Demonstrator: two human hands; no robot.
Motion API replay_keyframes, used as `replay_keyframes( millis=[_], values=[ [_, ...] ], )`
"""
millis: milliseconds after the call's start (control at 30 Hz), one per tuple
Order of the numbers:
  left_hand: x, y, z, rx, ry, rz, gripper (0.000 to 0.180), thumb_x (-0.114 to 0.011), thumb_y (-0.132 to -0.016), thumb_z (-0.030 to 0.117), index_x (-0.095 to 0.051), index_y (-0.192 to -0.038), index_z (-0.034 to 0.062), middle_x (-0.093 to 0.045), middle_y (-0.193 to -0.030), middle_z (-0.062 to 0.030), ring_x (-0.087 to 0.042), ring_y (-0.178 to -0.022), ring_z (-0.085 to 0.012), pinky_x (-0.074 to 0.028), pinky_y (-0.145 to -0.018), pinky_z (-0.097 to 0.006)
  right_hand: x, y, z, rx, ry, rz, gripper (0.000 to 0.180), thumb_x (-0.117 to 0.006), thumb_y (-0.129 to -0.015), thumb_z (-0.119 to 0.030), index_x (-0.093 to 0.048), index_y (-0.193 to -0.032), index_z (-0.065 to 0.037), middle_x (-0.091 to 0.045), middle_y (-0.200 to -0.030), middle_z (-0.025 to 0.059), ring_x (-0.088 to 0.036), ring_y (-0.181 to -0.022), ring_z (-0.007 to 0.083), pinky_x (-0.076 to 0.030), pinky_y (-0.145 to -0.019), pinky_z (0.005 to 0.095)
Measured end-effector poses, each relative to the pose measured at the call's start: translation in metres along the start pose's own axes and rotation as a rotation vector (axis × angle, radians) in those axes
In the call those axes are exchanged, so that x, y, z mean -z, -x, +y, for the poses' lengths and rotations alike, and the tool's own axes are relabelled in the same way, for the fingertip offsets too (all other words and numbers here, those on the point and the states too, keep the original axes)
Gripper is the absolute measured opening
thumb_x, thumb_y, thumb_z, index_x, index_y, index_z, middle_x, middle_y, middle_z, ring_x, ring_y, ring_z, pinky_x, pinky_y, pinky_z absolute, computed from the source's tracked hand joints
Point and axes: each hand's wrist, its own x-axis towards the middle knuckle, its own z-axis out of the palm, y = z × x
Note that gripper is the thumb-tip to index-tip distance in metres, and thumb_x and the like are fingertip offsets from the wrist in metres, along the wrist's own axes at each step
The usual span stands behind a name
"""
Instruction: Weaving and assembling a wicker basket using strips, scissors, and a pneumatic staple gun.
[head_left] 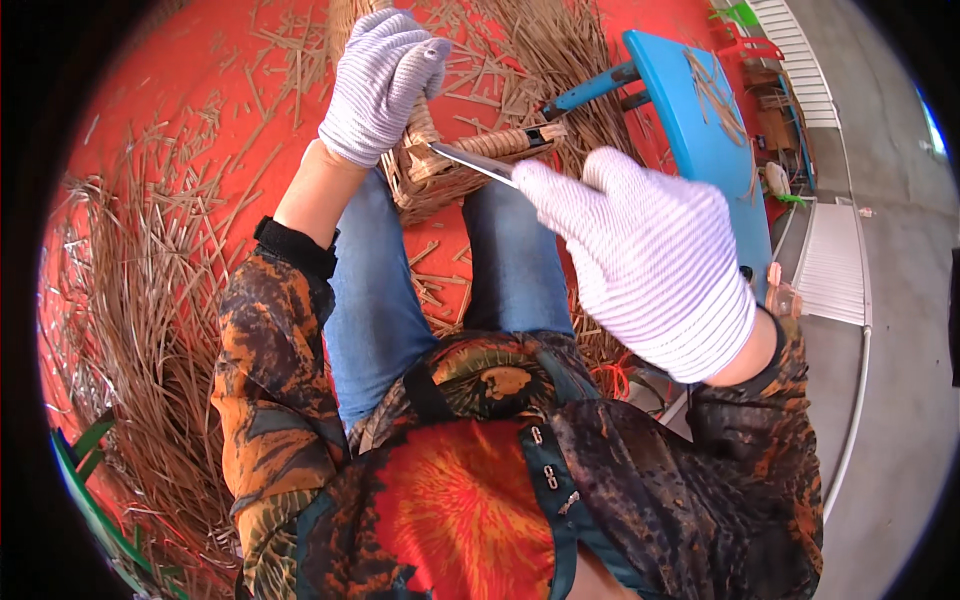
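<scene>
A woven wicker basket (425, 205) of tan strips sits at my knees, partly hidden by my left hand. My left hand (385, 85), in a white-and-grey striped knit glove, is closed around its wrapped part. My right hand (645, 255), in a similar glove, grips a thin, pointed metal tool (475, 160). The tool's handle is hidden in the fist, so I cannot tell its exact kind. Its tip meets or lies just over the basket's edge beside my left wrist. A strip-wrapped bar (495, 143) with a dark end runs along the basket's right side.
Long brown strips (150, 380) lie heaped on the red floor (190, 60) at the left, with another bundle (570, 60) at the back. Short offcuts are scattered around. A blue stool (690, 110) lies on its side at the right, near a white slatted panel (832, 262).
</scene>
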Motion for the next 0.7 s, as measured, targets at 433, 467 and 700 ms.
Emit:
replay_keyframes(
  millis=[433, 467, 700],
  values=[
    [0.019, -0.003, 0.020, 0.611, 0.439, 0.021, 0.040, -0.042, -0.107, 0.025, -0.071, -0.100, -0.0016, -0.072, -0.099, -0.0081, -0.066, -0.095, -0.0157, -0.049, -0.094, -0.032, 0.051, -0.021, 0.043, 0.213, -0.345, 0.204, 0.014, -0.069, -0.082, -0.020, -0.072, -0.094, -0.013, -0.071, -0.087, 0.0035, -0.068, -0.076, 0.0208, -0.054, -0.063, 0.0314],
    [0.031, -0.011, 0.034, 0.610, 0.439, 0.037, 0.043, -0.041, -0.108, 0.026, -0.072, -0.105, -0.0032, -0.073, -0.103, -0.0092, -0.066, -0.098, -0.0152, -0.048, -0.096, -0.032, 0.051, -0.019, 0.042, 0.153, -0.502, 0.203, 0.014, -0.068, -0.082, -0.019, -0.072, -0.093, -0.012, -0.071, -0.085, 0.0055, -0.068, -0.076, 0.0221, -0.054, -0.063, 0.0321],
    [0.049, -0.031, 0.147, 0.589, 0.544, 0.005, 0.040, -0.044, -0.101, 0.010, -0.056, -0.133, -0.0096, -0.066, -0.124, -0.0180, -0.064, -0.114, -0.0250, -0.043, -0.108, -0.036, 0.071, -0.047, 0.024, -0.006, -0.052, -0.312, 0.020, -0.065, -0.088, -0.021, -0.071, -0.094, -0.003, -0.071, -0.089, 0.0130, -0.068, -0.075, 0.0233, -0.058, -0.069, 0.0362]
  ],
)
